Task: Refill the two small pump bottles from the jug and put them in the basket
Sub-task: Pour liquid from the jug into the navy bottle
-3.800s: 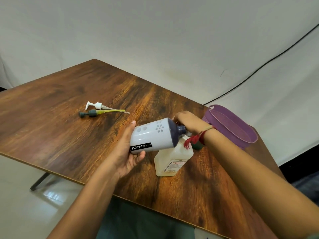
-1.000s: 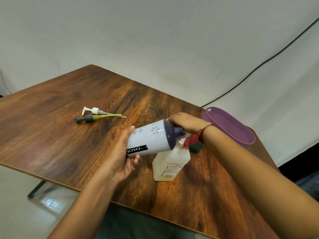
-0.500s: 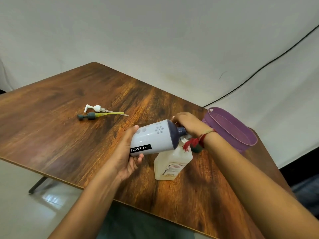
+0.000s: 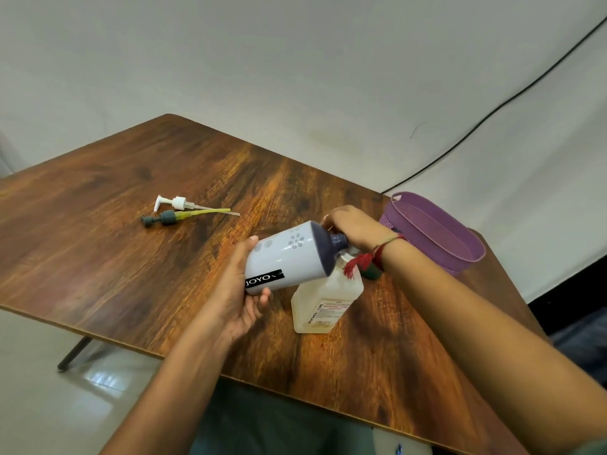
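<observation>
Tipping a white jug [image 4: 282,261] sideways, the left hand [image 4: 239,290] cupped its base with curled fingers. The jug's dark neck met the top of a pale small bottle [image 4: 325,300] standing on the counter [image 4: 98,274] beneath the right hand [image 4: 354,228]. That hand's fingers curled there, but what they gripped could not be told. A purple basket [image 4: 437,231] stood just beyond the right hand. A white pump [image 4: 179,202] and a grey pump [image 4: 164,218] lay well beyond the left hand.

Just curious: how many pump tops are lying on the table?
2. A white pump top lies on the table's left; a grey pump top with a yellow tube lies just beside it, nearer.
</observation>
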